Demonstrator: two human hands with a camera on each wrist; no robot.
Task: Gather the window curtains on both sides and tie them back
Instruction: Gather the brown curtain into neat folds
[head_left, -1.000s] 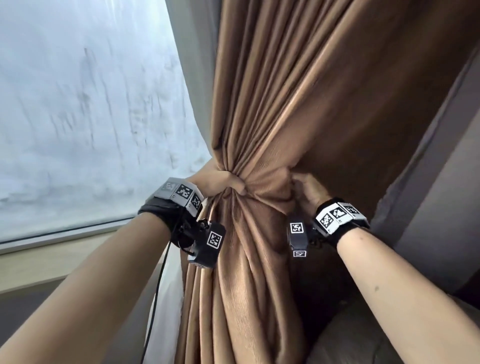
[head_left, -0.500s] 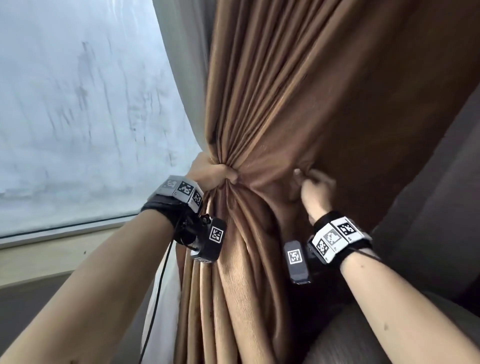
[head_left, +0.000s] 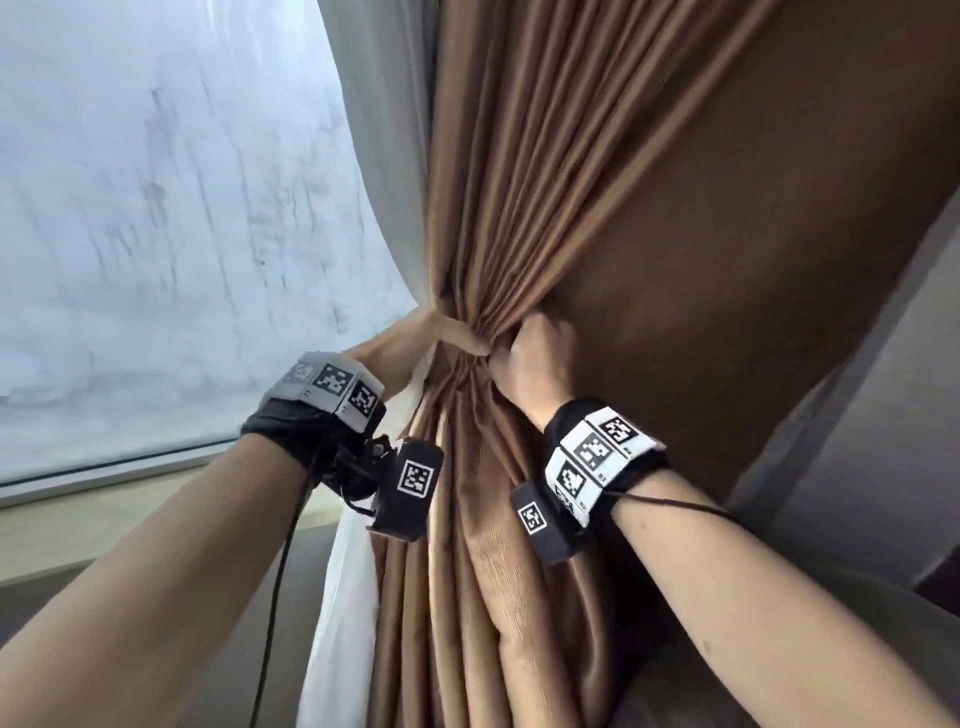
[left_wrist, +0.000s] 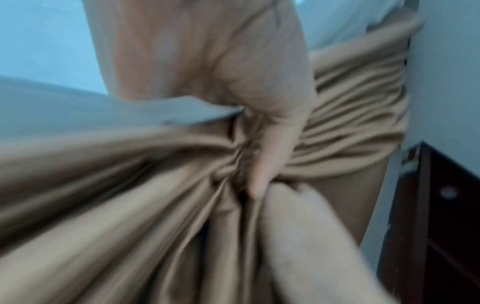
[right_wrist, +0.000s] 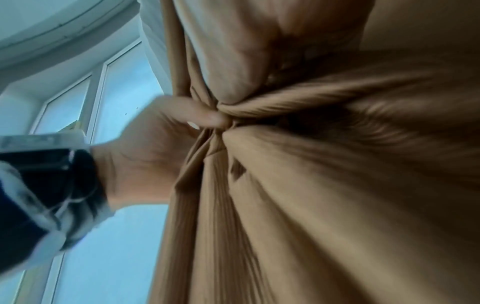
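Note:
A brown curtain (head_left: 597, 218) hangs right of the window, pinched into a narrow waist at mid height. My left hand (head_left: 415, 343) grips that waist from the window side, thumb across the front folds. My right hand (head_left: 535, 358) grips the same bunch from the right, knuckles toward me, almost touching the left thumb. In the left wrist view the thumb (left_wrist: 270, 152) digs into the gathered curtain (left_wrist: 130, 205). The right wrist view shows the left hand (right_wrist: 166, 131) pinching the curtain (right_wrist: 311, 185) at the knot-like gather. No separate tie-back band shows.
A pale sheer lining (head_left: 343, 597) hangs behind the brown fabric at its left edge. The bright window pane (head_left: 156, 234) and its sill (head_left: 104, 499) lie left. A grey wall (head_left: 883, 415) stands right, with a grey cushioned surface (head_left: 670, 691) low right.
My right hand has moved left, from the loose fabric at the right up to the gather beside the left thumb. The bunch has narrowed. The left hand keeps its grip.

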